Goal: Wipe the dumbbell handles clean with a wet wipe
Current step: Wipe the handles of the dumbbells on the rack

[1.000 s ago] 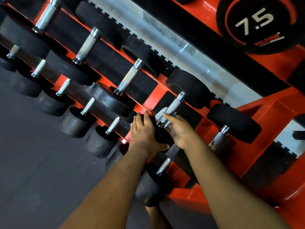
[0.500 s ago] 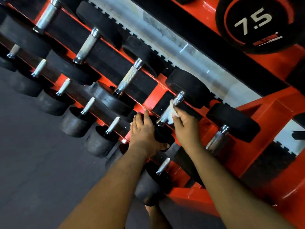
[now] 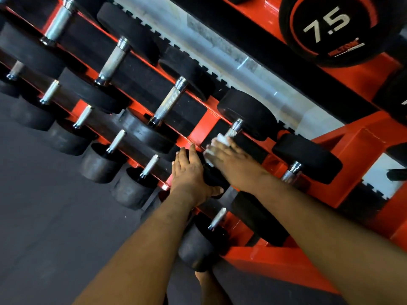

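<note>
A black dumbbell with a knurled chrome handle lies on the middle shelf of a red rack. My right hand presses a white wet wipe around that handle, below its bare upper end. The hand is blurred. My left hand lies flat on the dumbbell's near black head, fingers together and thumb curled under it. Most of the handle is hidden by the wipe and my fingers.
Several more dumbbells with chrome handles fill the middle and lower shelves to the left. Another dumbbell sits just right of my hand. A 7.5 dumbbell end is on the top shelf. Dark gym floor lies at left.
My right hand first moved up the handle with the wipe, then slid back down towards the near head. My left hand has stayed on the dumbbell head.
</note>
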